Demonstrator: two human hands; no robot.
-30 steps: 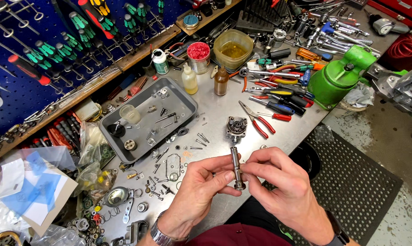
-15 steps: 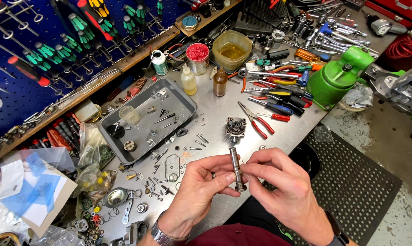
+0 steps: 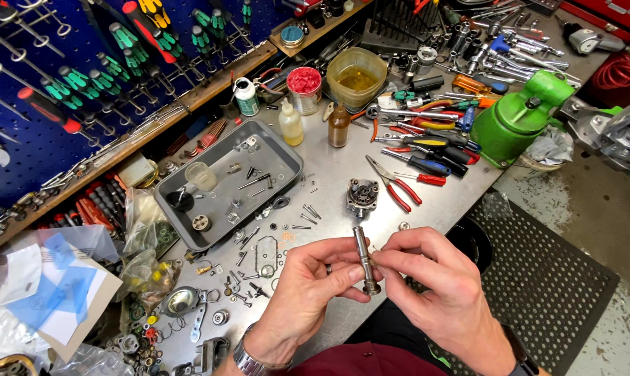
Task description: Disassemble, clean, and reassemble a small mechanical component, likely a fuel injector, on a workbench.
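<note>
- Low in the middle of the frame, the left hand (image 3: 308, 285) pinches the metal shaft (image 3: 363, 256) between thumb and fingers near its lower end; the right hand (image 3: 433, 285) has its fingertips closed on something very small at the shaft's side, too tiny to make out
- The shaft stands nearly upright above the near edge of the worktop (image 3: 329, 174); if either grip slackens, I judge the small piece could drop onto the black mat (image 3: 538, 278) at lower right and be hard to find
- Just left of the hands, loose screws and pins (image 3: 245, 278) lie scattered; a sweep of the wrist could roll them off or mix them
- A little further up, the round pump head (image 3: 362, 197) stands alone near the red-handled pliers (image 3: 398, 184); a knock could tip it
- Further left, the grey tray (image 3: 169, 202) holds more small parts
</note>
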